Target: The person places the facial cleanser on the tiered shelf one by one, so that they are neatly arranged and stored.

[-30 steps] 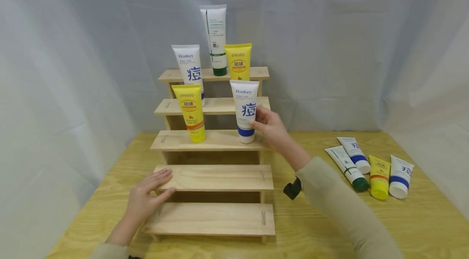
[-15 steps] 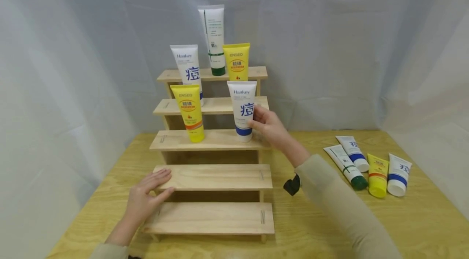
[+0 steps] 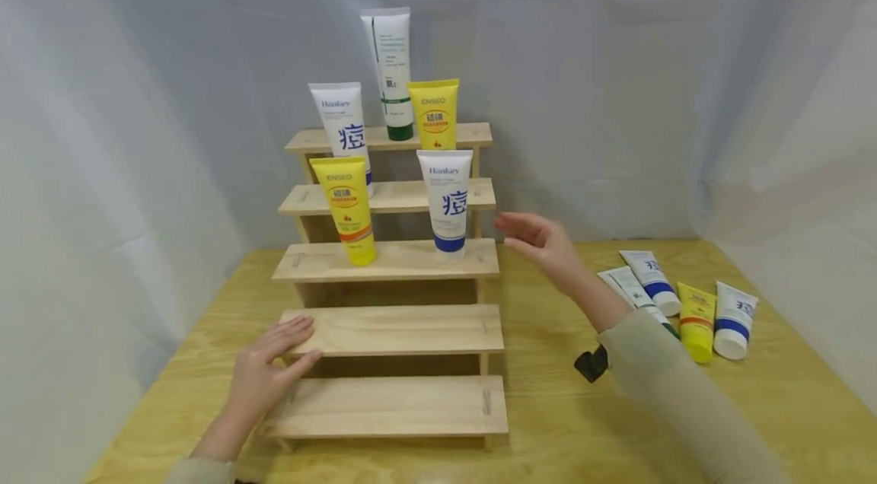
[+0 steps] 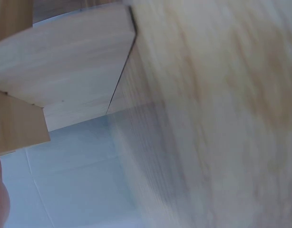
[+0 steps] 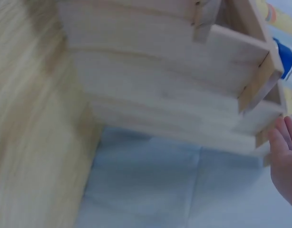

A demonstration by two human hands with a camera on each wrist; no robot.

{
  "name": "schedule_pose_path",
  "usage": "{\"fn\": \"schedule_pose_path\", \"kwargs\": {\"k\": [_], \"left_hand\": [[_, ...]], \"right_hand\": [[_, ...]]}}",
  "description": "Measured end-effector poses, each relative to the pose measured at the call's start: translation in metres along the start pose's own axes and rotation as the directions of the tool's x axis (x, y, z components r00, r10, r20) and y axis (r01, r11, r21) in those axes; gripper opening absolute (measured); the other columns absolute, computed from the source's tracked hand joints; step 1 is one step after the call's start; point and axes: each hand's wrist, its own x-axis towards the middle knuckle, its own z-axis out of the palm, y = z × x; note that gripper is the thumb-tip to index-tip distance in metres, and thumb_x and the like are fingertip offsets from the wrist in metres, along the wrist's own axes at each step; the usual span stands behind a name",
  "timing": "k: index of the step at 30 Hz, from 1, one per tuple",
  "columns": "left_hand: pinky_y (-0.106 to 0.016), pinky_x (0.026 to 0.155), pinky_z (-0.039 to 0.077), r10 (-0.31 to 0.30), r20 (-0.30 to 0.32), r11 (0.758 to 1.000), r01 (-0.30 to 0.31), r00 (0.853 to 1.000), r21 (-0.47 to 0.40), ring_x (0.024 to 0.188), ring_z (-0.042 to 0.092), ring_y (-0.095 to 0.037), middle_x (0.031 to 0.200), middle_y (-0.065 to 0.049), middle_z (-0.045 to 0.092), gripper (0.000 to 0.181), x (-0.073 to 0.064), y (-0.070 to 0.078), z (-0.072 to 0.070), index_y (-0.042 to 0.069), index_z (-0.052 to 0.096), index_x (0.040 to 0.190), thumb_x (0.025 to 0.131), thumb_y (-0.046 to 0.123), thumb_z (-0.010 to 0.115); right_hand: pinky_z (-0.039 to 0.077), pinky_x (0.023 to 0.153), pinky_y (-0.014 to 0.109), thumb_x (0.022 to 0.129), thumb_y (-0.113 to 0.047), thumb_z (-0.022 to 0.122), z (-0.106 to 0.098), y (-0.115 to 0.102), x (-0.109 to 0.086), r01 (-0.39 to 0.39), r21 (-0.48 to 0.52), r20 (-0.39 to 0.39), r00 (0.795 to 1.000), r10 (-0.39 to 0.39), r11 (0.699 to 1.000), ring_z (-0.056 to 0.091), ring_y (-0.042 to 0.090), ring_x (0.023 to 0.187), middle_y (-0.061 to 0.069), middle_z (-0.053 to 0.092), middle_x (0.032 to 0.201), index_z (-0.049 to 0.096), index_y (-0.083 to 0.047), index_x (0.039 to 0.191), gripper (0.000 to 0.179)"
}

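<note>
a pale grey sheet [image 3: 582, 88] hangs behind the wood table [image 3: 548, 423] that i watch from afar. on it stands a five-step rack [image 3: 397, 329]; i take its middle, in the head view, as my clock centre. the front white tube [image 3: 447, 202] stands upright, cap down, on the third step, towards 1 o'clock, near the right hand [image 3: 546, 248]. that hand is off it, at about 2 o'clock, fingers loosely bent with a narrow gap to the thumb, holding nothing. the left hand [image 3: 263, 370] rests at 8 o'clock on the left end of the second step from the bottom, thumb spread from the fingers. sharing the third step, at 11 o'clock, is the front yellow tube [image 3: 348, 210]. one step above i see the rear white tube [image 3: 342, 122] at 11; the rear yellow tube [image 3: 435, 115] is at 1, its base hidden, so i cannot tell its step. the tall green-capped tube [image 3: 390, 73] tops the rack at 12. out at 3 o'clock lie a loose yellow tube [image 3: 696, 322], two loose white tubes [image 3: 651, 282] [image 3: 735, 320] and a loose green tube [image 3: 633, 290], partly behind the right sleeve [image 3: 678, 393].
</note>
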Motion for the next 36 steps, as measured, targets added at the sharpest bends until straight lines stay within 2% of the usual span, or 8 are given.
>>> {"fn": "schedule_pose_path", "kwargs": {"k": [5,11,17,23,27,36], "left_hand": [[-0.023,0.102,0.03,-0.056,0.026,0.998,0.056,0.998,0.003,0.106,0.048,0.002,0.102,-0.016,0.062,0.037,0.0,0.002,-0.002,0.001,0.067,0.093,0.058,0.009,0.079],[-0.024,0.101,0.03,-0.044,0.027,0.999,0.044,0.999,0.005,0.106,0.049,0.001,0.102,-0.016,0.062,0.038,0.001,0.003,-0.003,0.0,0.067,0.092,0.056,0.006,0.079],[-0.024,0.101,0.03,-0.051,0.035,0.999,0.051,0.998,0.008,0.106,0.048,0.001,0.102,-0.015,0.062,0.038,0.001,0.003,-0.002,0.0,0.067,0.093,0.057,0.007,0.079],[-0.024,0.101,0.031,-0.037,0.03,0.999,0.036,0.999,0.014,0.106,0.048,0.001,0.102,-0.015,0.062,0.039,0.001,0.001,-0.002,0.001,0.067,0.093,0.057,0.008,0.079],[-0.023,0.101,0.03,-0.043,0.035,0.999,0.043,0.998,0.015,0.107,0.048,0.002,0.102,-0.015,0.062,0.039,0.001,0.002,-0.002,0.0,0.067,0.093,0.057,0.007,0.079],[-0.026,0.101,0.031,-0.068,0.051,0.998,0.067,0.996,0.015,0.107,0.048,0.001,0.103,-0.015,0.062,0.038,0.002,0.005,-0.003,0.0,0.067,0.093,0.057,0.006,0.079]], "right_hand": [[0.046,0.085,0.023,0.087,-0.007,0.056,-0.023,0.015,-0.022,-0.088,-0.048,-0.021,0.996,0.087,0.995,0.049,0.025,0.109,0.023,0.048,0.124,0.044,0.006,0.124,0.041],[0.046,0.084,0.021,0.085,-0.021,0.06,-0.052,0.034,-0.048,-0.184,-0.161,-0.067,0.982,0.175,0.97,0.048,0.029,0.109,0.018,0.05,0.122,0.046,0.003,0.124,0.047],[0.043,0.09,0.034,0.086,-0.024,0.059,-0.079,0.049,-0.071,-0.249,-0.321,-0.099,0.968,0.229,0.914,0.046,0.031,0.111,0.02,0.049,0.123,0.044,0.001,0.126,0.049],[0.043,0.089,0.038,0.086,-0.026,0.059,-0.101,0.057,-0.092,-0.294,-0.407,-0.151,0.956,0.253,0.865,0.047,0.035,0.109,0.023,0.05,0.12,0.045,0.004,0.124,0.05],[0.044,0.087,0.045,0.087,-0.026,0.058,-0.112,0.061,-0.103,-0.337,-0.453,-0.188,0.941,0.281,0.825,0.047,0.039,0.108,0.025,0.05,0.118,0.046,0.006,0.121,0.049],[0.043,0.086,0.051,0.088,-0.027,0.055,-0.131,0.072,-0.117,-0.39,-0.541,-0.22,0.921,0.323,0.745,0.048,0.043,0.103,0.029,0.051,0.114,0.047,0.011,0.117,0.049]]}}
